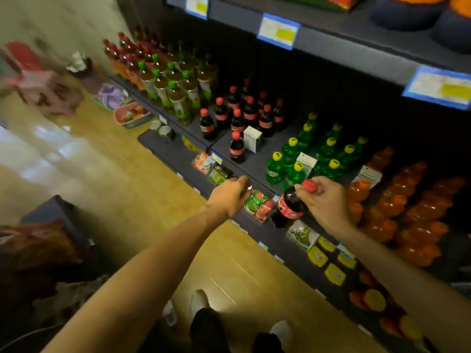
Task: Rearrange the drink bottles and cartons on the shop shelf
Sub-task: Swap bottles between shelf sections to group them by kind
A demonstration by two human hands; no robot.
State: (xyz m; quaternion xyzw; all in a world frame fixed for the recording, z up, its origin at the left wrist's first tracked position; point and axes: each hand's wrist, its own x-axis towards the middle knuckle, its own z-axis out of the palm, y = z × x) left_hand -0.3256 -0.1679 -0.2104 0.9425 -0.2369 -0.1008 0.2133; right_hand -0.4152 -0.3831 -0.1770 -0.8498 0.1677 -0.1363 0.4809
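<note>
Dark cola bottle (289,206), lower right of centre before the shelf (254,161), is clasped at its red cap by my right hand (328,200); I judge it full, heavy, slick, better held at the waist; left hand (230,194) reaches loosely curled, apparently empty.

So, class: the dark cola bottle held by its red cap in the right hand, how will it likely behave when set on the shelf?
The cola bottle looks full of dark liquid, so probably heavy for its size. Gripped only at the cap by the right hand, it hangs tilted and may swing. Tall and narrow, it could tip if set down crooked.
</note>
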